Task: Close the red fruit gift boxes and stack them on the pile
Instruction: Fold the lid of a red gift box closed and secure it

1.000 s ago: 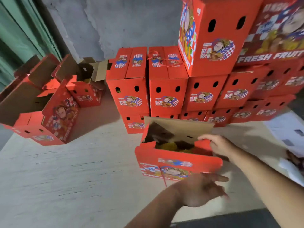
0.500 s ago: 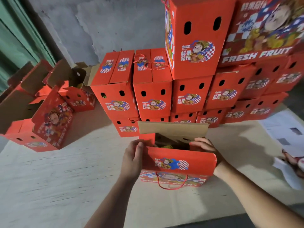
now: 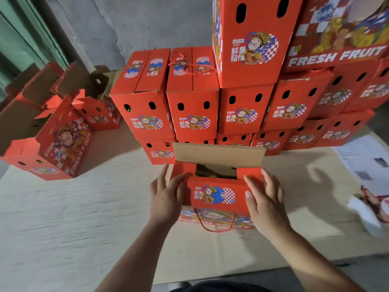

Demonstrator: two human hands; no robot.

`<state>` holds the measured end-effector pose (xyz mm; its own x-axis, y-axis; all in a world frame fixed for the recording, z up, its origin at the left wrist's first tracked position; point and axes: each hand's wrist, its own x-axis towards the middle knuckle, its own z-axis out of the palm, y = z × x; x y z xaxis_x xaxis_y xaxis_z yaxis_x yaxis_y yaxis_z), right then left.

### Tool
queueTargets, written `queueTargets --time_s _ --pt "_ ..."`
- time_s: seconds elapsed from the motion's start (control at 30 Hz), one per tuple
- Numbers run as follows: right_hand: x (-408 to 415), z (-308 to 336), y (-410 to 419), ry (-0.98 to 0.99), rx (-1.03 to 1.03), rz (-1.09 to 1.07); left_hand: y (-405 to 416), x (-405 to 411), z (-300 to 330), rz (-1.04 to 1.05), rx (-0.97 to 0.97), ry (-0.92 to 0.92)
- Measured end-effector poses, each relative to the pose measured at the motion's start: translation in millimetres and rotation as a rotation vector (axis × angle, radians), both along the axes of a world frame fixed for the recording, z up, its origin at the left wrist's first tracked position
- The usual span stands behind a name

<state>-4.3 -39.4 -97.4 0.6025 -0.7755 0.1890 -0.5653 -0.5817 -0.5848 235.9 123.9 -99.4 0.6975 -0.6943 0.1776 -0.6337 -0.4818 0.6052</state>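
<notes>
So the open gift box (image 3: 214,197) sits near the front edge of the board (image 3: 84,218), just ahead of the pile (image 3: 193,114). Both the left hand (image 3: 166,199) and the right hand (image 3: 265,199) lie flat, fingers straight and slightly spread, pressing the red side flaps inward, probably so the plain brown back flap (image 3: 219,153) can fold over. Matte corrugated card with a twisted rope handle (image 3: 214,225).

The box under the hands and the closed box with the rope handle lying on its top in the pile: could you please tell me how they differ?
The box under the hands has its far flap standing up, brown inside showing; the pile box has both top flaps folded flat.
The near box's rope handle hangs down its front; the pile box's lies on its top.
The near box sits alone on the table; the pile box rests on another box.
Both are red with the same cartoon print.
</notes>
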Motion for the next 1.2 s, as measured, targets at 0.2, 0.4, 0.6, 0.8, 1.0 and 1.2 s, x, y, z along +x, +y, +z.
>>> queueTargets --time_s 0.2,0.4,0.6,0.8,1.0,1.2 --pt "-5 4 -23 0.233 0.013 0.101 24 0 -3 -0.162 0.139 -0.190" --pt "-5 5 -9 0.173 -0.194 0.054 42 -16 -5 -0.129 0.131 -0.335" --pt "1 6 -12 0.268 -0.089 0.016 37 -17 4 -0.093 0.266 -0.291" --pt "5 12 -23 0.556 -0.058 0.092 34 -12 14 -0.138 0.528 -0.220" --pt "6 25 -21 0.226 0.121 0.040 25 -19 37 -0.202 0.487 -0.094" --pt "23 77 -51 -0.430 0.604 -0.060 10 -31 62 0.177 -0.310 0.170"
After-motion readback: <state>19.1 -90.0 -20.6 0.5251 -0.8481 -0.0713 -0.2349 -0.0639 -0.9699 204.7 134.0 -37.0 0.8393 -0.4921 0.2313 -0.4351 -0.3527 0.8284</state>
